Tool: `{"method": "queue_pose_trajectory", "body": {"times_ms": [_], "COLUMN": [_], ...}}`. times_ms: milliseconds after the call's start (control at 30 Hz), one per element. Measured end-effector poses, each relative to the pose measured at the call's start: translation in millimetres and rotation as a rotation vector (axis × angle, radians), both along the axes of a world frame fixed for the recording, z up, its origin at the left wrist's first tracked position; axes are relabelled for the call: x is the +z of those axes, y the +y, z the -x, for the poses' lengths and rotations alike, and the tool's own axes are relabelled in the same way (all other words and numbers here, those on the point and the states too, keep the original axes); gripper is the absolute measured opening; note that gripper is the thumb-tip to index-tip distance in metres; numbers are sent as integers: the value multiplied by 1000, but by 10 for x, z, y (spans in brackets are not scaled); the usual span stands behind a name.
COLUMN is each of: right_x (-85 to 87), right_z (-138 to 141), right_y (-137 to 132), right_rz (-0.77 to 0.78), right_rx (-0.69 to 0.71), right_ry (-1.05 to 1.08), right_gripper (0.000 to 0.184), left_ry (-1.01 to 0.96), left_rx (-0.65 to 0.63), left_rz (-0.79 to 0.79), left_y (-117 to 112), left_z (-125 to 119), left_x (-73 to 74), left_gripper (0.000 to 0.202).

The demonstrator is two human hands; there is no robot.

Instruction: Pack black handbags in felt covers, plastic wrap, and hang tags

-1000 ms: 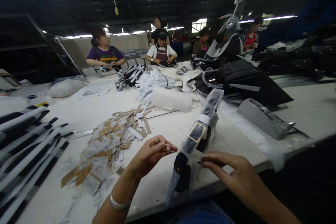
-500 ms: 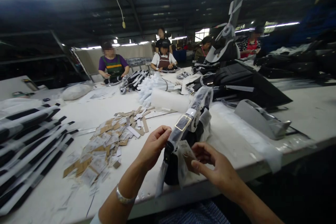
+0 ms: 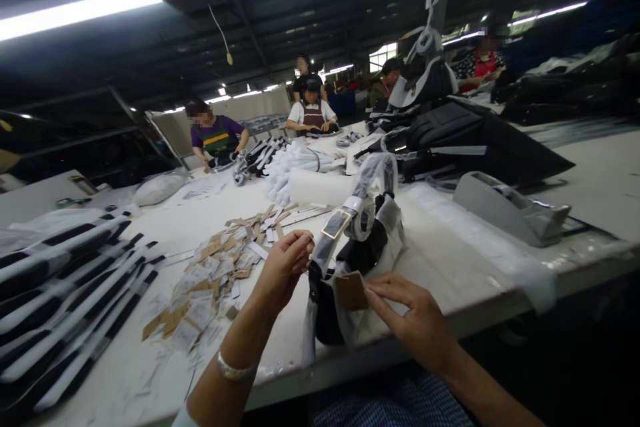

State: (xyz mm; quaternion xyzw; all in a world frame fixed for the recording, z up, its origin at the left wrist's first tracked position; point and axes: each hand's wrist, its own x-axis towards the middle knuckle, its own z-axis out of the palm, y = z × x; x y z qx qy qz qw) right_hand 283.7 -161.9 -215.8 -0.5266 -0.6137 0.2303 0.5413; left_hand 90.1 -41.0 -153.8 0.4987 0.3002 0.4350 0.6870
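A black handbag (image 3: 327, 317) with clear plastic wrapping stands at the table's front edge. Its wrapped strap (image 3: 325, 247) arches upward and carries a gold rectangular buckle (image 3: 336, 223). Just left of the strap is my left hand (image 3: 283, 267), thumb and fingertips pinched together; whatever is between them is too small to make out. My right hand (image 3: 417, 317) pinches the edge of a brown cardboard tag (image 3: 351, 291), which lies against the bag's wrapped side.
A pile of brown and white tags (image 3: 210, 280) lies left of the bag. Wrapped black straps (image 3: 65, 300) fill the far left. A grey tape dispenser (image 3: 505, 210) and black bags (image 3: 475, 140) are on the right. Several co-workers, one in a purple top (image 3: 220, 133), sit beyond.
My right hand's fingers have closed on the tag, and it now faces flatter toward me. My left hand has drawn slightly left, off the strap. The head view has tilted.
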Motion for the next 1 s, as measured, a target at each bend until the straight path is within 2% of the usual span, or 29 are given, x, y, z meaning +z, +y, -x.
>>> {"method": "queue_pose_trajectory", "body": {"times_ms": [167, 267, 400, 533, 667, 733, 867, 933, 1000], "right_x": [-123, -145, -212, -226, -16, 149, 473, 606, 725], "right_z": [77, 159, 196, 117, 51, 41, 69, 108, 156], "right_y": [-58, -39, -38, -129, -186, -161, -7, 99, 203], "right_rz": [48, 93, 29, -197, -352, -372, -403, -407, -393], "right_rx": [36, -24, -195, -268, -99, -3, 220, 265, 237], "right_ry": [54, 73, 55, 25, 61, 34, -59, -130, -210], "right_gripper": [30, 41, 22, 12, 20, 20, 17, 16, 14], "left_ry": [-40, -60, -99, -154, -192, -177, -114, -121, -157], "left_rx": [-12, 1, 33, 65, 115, 158, 175, 147, 102], "left_rz": [37, 47, 53, 56, 35, 0, -119, -186, -244], "left_y": [-54, -66, -82, -156, -220, -232, -220, -205, -195], "left_z": [-17, -12, 50, 162, 226, 214, 157, 149, 162], "left_x": [-17, -13, 9, 4, -85, -141, -207, -206, -187], "left_gripper": [29, 28, 29, 33, 48, 55, 54, 55, 59]}}
